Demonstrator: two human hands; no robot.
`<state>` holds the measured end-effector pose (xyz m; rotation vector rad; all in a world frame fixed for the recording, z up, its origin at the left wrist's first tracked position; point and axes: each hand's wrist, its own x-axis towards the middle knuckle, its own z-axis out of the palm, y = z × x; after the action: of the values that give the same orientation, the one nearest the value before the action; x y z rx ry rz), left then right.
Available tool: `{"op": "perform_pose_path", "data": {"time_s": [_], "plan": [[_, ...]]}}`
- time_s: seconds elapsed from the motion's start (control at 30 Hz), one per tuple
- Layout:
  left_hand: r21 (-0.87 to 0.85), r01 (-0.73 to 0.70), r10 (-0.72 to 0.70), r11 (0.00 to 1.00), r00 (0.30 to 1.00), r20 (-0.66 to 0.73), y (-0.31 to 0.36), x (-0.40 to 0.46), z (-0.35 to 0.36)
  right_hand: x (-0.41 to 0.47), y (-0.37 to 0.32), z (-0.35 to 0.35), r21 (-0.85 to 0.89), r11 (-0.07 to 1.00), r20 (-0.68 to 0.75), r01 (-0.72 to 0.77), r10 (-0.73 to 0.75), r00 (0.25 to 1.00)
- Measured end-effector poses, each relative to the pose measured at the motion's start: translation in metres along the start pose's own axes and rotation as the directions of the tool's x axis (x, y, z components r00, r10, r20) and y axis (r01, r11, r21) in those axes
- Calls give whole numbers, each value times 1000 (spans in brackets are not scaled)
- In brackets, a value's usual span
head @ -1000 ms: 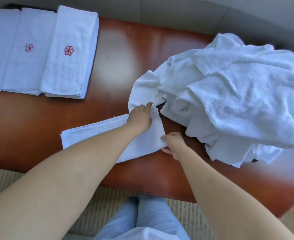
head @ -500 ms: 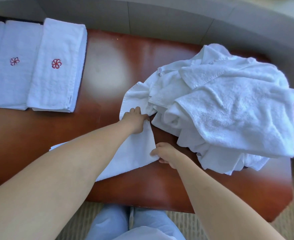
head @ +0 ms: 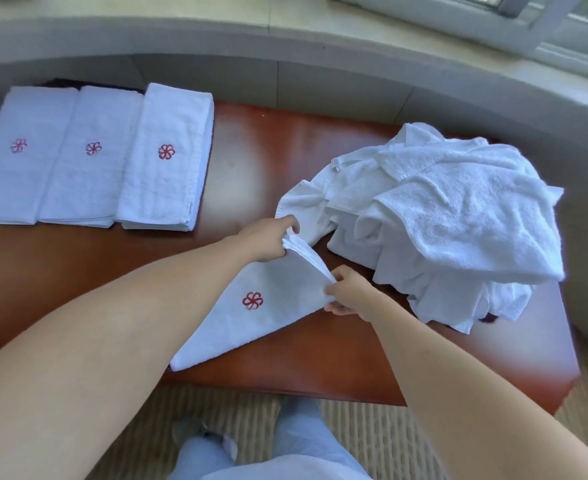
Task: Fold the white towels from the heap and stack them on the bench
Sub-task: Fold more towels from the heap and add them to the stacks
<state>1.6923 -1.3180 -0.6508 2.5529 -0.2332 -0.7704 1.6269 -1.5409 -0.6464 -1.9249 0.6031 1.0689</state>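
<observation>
A folded white towel [head: 251, 317] with a red flower emblem lies slanted near the front edge of the red-brown bench [head: 268, 157]. My left hand [head: 266, 239] grips its far right corner. My right hand [head: 349, 294] pinches its near right corner, and that end is lifted off the wood. A heap of loose white towels [head: 452, 216] fills the bench's right side, just beyond both hands. Three stacks of folded towels [head: 91, 157], each showing a red emblem, sit side by side at the far left.
A grey curved ledge [head: 285, 39] runs behind the bench, with a window frame [head: 545, 26] at the top right. Beige carpet [head: 251, 427] and my light blue trouser legs [head: 285, 455] show below the bench's front edge.
The towel's right end has risen off the bench and its red emblem now shows. Both hands have tightened on its right corners. The camera has tilted up, showing more of the ledge.
</observation>
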Motion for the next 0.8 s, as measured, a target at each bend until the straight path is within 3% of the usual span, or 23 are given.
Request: {"op": "perform_pose_path", "data": {"time_s": [0.17,0.3,0.43,0.57,0.8], "plan": [[35,-50,55,998,989,-141,-31,-94,-61,-67,-56,37,-221,944,-143,246,-281,949],[63,-28,44,998,963,-267,-67,-176,-112,-128,-114,85,-428,831,-146,355,-451,881],[3,15,-12,1000,929,-369,-109,-250,-153,-176,-166,133,-411,779,-199,474,-584,787],[-78,55,-85,995,881,-465,-152,-311,-181,-206,-208,182,-404,713,-156,573,-671,725],[-184,129,-212,974,795,-568,-225,-375,-216,-227,-273,262,-394,637,-82,663,-742,665]]}}
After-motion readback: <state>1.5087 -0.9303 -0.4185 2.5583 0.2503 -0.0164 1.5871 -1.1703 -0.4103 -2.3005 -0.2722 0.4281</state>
